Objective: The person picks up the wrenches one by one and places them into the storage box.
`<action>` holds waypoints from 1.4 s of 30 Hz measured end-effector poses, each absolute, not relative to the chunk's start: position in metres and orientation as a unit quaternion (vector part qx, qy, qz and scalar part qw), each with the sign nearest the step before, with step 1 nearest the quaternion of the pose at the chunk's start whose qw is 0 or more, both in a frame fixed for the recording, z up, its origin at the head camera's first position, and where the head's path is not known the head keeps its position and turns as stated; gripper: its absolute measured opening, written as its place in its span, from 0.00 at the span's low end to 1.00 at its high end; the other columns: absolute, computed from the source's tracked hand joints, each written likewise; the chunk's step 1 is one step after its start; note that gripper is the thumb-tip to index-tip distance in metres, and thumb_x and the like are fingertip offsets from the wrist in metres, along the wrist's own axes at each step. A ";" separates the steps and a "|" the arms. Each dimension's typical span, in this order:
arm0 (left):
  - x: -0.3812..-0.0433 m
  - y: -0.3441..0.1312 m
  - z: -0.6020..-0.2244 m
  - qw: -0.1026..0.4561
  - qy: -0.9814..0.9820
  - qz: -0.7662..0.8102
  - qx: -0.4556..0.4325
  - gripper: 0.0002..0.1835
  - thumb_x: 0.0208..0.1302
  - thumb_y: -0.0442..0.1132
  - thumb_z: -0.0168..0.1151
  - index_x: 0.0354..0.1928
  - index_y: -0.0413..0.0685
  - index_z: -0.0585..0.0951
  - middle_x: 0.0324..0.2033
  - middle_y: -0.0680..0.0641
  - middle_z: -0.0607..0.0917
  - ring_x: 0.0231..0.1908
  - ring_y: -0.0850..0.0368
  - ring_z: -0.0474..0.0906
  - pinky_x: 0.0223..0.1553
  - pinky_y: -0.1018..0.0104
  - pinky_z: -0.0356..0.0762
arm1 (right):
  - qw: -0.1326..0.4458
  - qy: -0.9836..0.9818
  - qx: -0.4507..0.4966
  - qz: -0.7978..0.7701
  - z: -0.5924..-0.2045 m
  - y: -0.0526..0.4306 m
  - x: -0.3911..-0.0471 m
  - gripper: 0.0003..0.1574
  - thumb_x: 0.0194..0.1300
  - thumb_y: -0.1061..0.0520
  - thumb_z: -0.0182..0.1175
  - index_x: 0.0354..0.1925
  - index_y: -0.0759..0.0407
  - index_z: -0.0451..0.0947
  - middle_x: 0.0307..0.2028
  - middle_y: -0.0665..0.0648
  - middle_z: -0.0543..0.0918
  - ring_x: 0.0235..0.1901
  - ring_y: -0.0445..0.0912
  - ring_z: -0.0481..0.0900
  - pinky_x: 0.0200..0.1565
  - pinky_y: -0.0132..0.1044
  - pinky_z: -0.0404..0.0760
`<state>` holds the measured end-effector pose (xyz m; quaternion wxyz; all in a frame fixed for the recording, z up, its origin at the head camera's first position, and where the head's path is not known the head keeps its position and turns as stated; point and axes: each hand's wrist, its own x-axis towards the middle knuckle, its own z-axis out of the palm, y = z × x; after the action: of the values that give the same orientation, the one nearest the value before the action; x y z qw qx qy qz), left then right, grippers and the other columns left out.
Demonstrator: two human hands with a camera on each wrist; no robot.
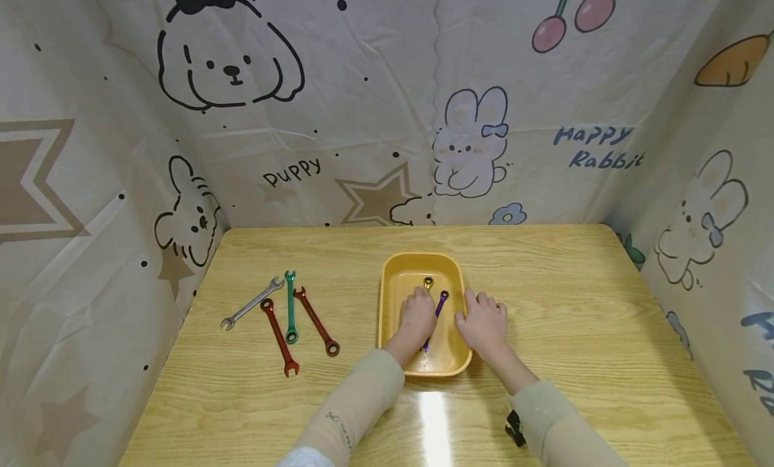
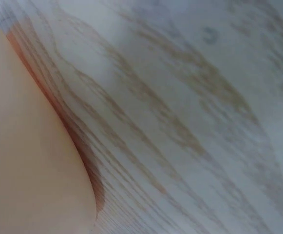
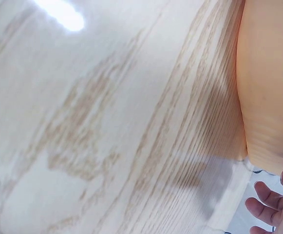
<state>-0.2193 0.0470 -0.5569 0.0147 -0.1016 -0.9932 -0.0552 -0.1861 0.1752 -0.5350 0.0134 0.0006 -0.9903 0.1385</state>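
My left hand (image 1: pixel 418 314) is down inside a yellow tray (image 1: pixel 383 306), its fingers curled over a gold-yellow wrench (image 1: pixel 428 282). Only that wrench's ring end shows past the fingers; the rest is hidden. Slanting along the hand's right side is a purple ratchet wrench (image 1: pixel 441 304), partly covered by it. At the tray's right rim, my right hand (image 1: pixel 486 324) holds the edge, thumb over the rim and the other fingers outside. Its fingers (image 3: pixel 265 210) appear bent at the lower right of the right wrist view, beside the tray wall (image 3: pixel 268 87). The left wrist view shows only tray wall (image 2: pixel 29 146) and tabletop.
Left of the tray on the wood-grain table (image 1: pixel 562 272) lie a silver open-end wrench (image 1: pixel 252 304), a green wrench (image 1: pixel 291 309) and two red wrenches, one nearer the front (image 1: pixel 279 336) and one nearer the tray (image 1: pixel 316 320). A printed cloth (image 1: pixel 363 117) walls the table's back and sides.
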 end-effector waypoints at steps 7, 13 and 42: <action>-0.221 0.043 -0.553 -0.014 -0.992 -0.080 -0.097 0.22 0.59 0.40 0.55 0.53 0.34 0.72 0.35 0.43 0.76 0.31 0.52 0.77 0.32 0.63 0.75 | 0.010 -0.990 0.002 0.142 -0.535 0.176 -0.186 0.23 0.60 0.49 0.50 0.51 0.59 0.66 0.40 0.64 0.74 0.43 0.59 0.70 0.50 0.58 0.60; -0.221 0.038 -0.551 -0.012 -0.989 -0.107 -0.100 0.21 0.59 0.40 0.56 0.52 0.36 0.73 0.35 0.42 0.76 0.30 0.50 0.77 0.32 0.61 0.75 | 0.012 -0.989 0.000 0.144 -0.534 0.175 -0.185 0.24 0.60 0.50 0.50 0.51 0.60 0.66 0.41 0.65 0.74 0.44 0.60 0.70 0.50 0.58 0.60; -0.218 -0.004 -0.525 0.102 -0.978 -0.091 -0.158 0.15 0.58 0.43 0.56 0.45 0.45 0.79 0.37 0.46 0.78 0.39 0.52 0.73 0.39 0.61 0.69 | 0.006 -0.989 0.003 0.145 -0.532 0.174 -0.184 0.25 0.60 0.49 0.50 0.52 0.60 0.66 0.42 0.65 0.74 0.45 0.59 0.70 0.51 0.59 0.59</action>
<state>-0.2175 -0.0038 -0.5248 0.1015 -0.1581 -0.9780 -0.0907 -0.1841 0.1745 -0.5317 0.0063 0.0032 -0.9894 0.1452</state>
